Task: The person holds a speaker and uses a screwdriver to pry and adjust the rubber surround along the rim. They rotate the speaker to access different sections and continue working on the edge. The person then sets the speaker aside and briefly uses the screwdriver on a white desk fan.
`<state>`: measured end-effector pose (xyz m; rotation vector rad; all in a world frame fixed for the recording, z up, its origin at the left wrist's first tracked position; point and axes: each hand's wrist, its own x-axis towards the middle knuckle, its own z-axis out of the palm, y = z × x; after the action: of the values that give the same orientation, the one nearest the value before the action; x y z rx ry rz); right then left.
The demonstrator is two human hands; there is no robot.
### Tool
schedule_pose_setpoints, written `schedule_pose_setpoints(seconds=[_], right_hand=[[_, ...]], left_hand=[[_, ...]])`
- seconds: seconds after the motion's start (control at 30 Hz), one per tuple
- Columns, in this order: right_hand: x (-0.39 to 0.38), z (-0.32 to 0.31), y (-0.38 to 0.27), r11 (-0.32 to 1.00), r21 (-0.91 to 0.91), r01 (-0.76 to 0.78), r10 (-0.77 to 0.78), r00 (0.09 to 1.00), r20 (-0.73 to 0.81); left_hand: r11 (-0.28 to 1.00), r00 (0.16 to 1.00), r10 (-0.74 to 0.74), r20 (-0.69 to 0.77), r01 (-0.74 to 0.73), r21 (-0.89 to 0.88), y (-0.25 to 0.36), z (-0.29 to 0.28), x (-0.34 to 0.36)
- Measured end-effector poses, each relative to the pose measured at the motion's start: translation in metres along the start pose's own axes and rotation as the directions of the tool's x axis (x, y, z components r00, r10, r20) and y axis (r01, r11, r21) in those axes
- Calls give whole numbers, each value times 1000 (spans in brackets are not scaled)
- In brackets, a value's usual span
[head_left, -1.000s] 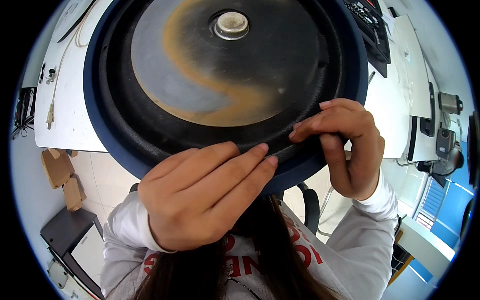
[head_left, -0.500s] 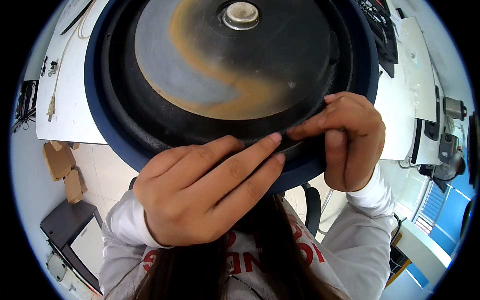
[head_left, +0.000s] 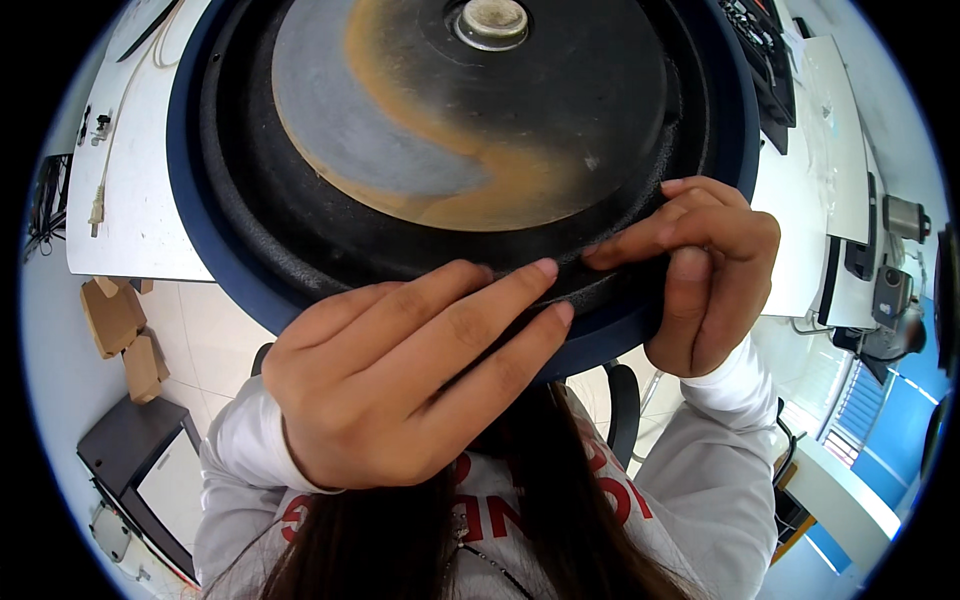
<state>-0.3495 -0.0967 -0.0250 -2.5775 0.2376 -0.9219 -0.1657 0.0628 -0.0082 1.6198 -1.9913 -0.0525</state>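
A big round bowl-like machine part with a dark blue rim (head_left: 190, 165) fills the upper middle. Inside it lies a flat disc (head_left: 400, 130), patched grey, tan and black, with a silvery metal knob (head_left: 492, 22) at its centre. A black ring (head_left: 290, 262) with a rough surface runs around the disc. My left hand (head_left: 400, 380) lies across the near edge, fingers stretched and slightly apart, tips on the black ring. On the near right, my right hand (head_left: 705, 265) touches the same ring with its outstretched index finger. Its thumb stands apart and the other fingers are bent. Neither hand visibly holds anything.
The bowl stands on a white table (head_left: 120, 215). A cable with a plug (head_left: 97, 207) lies at the left. A black tray of small parts (head_left: 765, 65) is at the far right. Open cardboard boxes (head_left: 112, 320) and a dark cabinet (head_left: 130, 440) stand at lower left.
The bowl and disc appear slightly higher in the picture. Both hands stay at nearly the same places on the black ring, with the right thumb shifted a little.
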Motion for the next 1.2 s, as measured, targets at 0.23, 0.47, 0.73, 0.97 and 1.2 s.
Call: schedule_pose_setpoints(seconds=[0.23, 0.47, 0.73, 0.97, 1.2], right_hand=[[-7, 4, 1, 1000, -3, 7, -7, 999, -35], [-7, 4, 0, 999, 36, -9, 11, 999, -42], [-7, 4, -3, 999, 1, -35, 35, 999, -40], [9, -22, -16, 981, 37, -191, 181, 965, 188], [17, -50, -24, 925, 68, -375, 352, 909, 224]], left_hand=[[999, 999, -43, 2, 43, -22, -2, -1, -3], [996, 996, -79, 30, 80, -43, -2, -7, -2], [996, 997, -76, -5, 76, -43, -2, -1, -3], [998, 998, -57, 1, 57, -20, -4, -2, -3], [997, 998, -64, 28, 65, -49, -4, -5, -2]])
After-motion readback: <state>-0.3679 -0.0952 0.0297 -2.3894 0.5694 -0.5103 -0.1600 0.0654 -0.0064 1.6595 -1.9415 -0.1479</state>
